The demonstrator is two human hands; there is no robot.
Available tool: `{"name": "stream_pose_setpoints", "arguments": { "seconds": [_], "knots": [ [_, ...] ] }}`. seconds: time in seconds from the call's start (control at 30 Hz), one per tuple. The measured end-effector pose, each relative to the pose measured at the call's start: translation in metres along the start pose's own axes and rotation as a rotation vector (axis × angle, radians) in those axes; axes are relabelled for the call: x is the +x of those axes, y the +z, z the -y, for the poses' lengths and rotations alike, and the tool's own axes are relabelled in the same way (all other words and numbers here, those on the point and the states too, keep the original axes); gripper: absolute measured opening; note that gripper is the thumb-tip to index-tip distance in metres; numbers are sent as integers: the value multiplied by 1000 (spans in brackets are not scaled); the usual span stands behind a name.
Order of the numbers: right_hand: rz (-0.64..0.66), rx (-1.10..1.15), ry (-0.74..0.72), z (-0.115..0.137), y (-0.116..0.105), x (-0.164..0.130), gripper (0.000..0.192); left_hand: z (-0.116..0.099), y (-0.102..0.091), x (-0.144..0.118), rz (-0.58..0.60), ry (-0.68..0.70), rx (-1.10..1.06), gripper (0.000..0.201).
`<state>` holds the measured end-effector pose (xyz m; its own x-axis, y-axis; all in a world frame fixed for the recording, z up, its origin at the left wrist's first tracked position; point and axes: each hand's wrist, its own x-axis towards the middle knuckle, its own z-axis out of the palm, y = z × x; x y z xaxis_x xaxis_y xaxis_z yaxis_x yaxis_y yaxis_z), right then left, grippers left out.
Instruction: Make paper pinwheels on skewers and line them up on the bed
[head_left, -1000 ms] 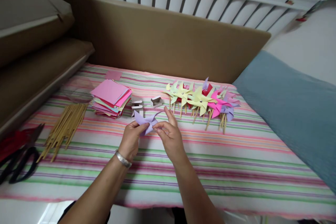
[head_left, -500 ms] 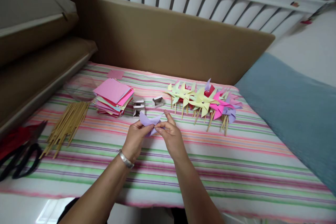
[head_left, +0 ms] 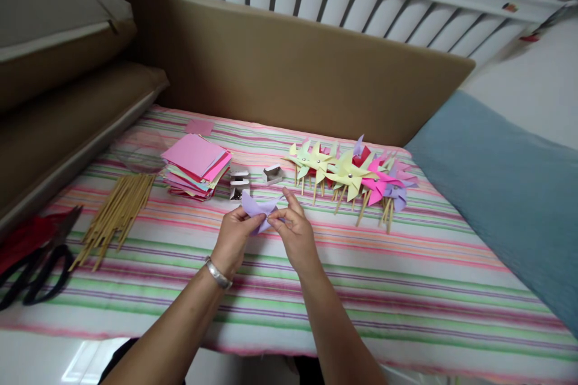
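1. While the striped cloth (head_left: 406,280) lies under the paper stack (head_left: 194,156), it stretches well beyond it to the right.
2. Behind the stack stands a brown board (head_left: 293,66).
3. Well to the stack's right, overlapping pinwheels (head_left: 344,171) lie in yellow, pink, red and purple.
4. Left of the stack and nearer the person, loose sticks (head_left: 115,213) lie side by side.
5. Farther left of it lie dark-handled scissors (head_left: 44,252).
6. Nearer than the stack, to its right, the left hand (head_left: 232,237) pinches purple paper (head_left: 253,204) with its thumb on top.
7. Beside it, the right hand (head_left: 295,234) nips the paper's middle between thumb and forefinger, another finger raised; whether it grips a pin, I cannot tell.
8. The purple paper, its corners curled, is just right of the stack, on its near side.
9. Right of the stack sit small boxes (head_left: 272,174).
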<state>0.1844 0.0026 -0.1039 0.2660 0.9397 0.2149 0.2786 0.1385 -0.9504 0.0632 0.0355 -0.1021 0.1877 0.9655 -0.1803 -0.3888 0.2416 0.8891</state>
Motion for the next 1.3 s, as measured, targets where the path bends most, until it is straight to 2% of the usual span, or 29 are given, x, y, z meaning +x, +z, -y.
{"name": "stream_pose_setpoints", "arguments": {
  "seconds": [0.43, 0.73, 1.0, 1.3],
  "knots": [
    [27, 58, 108, 1, -4, 1, 5, -3, 0, 0, 27, -21, 37, 16],
    [-1, 71, 161, 1, -4, 3, 6, -5, 1, 0, 44, -3, 63, 15],
    [53, 268, 200, -3, -3, 0, 11, -4, -1, 0, 100, 25, 120, 14],
    [-55, 329, 249, 0, -1, -1, 10, 0, 2, -2, 69, -7, 83, 14]
  ]
}}
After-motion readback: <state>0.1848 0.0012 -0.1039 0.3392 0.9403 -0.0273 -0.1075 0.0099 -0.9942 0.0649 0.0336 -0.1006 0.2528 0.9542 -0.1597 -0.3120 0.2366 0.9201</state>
